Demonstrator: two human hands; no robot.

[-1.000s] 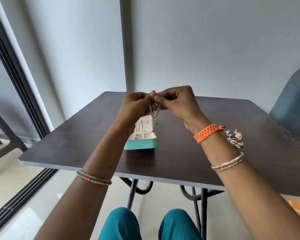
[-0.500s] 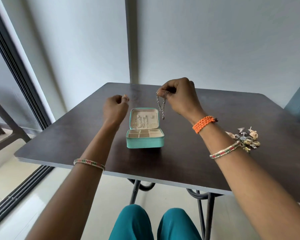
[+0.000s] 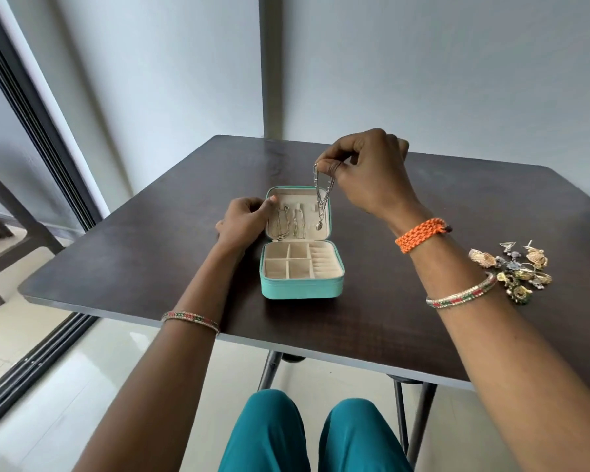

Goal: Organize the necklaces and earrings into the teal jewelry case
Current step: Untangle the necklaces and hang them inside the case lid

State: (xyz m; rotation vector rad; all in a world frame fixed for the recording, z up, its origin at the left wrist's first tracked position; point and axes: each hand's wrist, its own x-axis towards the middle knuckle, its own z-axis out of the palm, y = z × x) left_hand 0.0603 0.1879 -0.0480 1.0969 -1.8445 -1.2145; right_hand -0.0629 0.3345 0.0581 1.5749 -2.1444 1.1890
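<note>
The teal jewelry case (image 3: 300, 289) lies open on the dark table, its cream lid upright with two thin necklaces (image 3: 288, 223) hanging inside. My right hand (image 3: 368, 172) pinches a silver chain necklace (image 3: 322, 199) that dangles in front of the lid's right side, a small pendant at its lower end. My left hand (image 3: 244, 221) grips the lid's left edge with thumb and fingers. The lower tray's compartments look bare. A heap of gold and silver earrings (image 3: 515, 267) lies on the table to the right, behind my right forearm.
The dark wooden table (image 3: 150, 253) reaches from my lap to the grey wall. A sliding glass door frame (image 3: 38, 131) runs along the left, with a dark chair (image 3: 0, 233) beyond it. My teal-clad knees sit under the table's near edge.
My hands have parted. The left hand dropped from the necklace to the case lid and took hold of its left edge. The right hand carries the chain alone, over the lid. The view tilted down.
</note>
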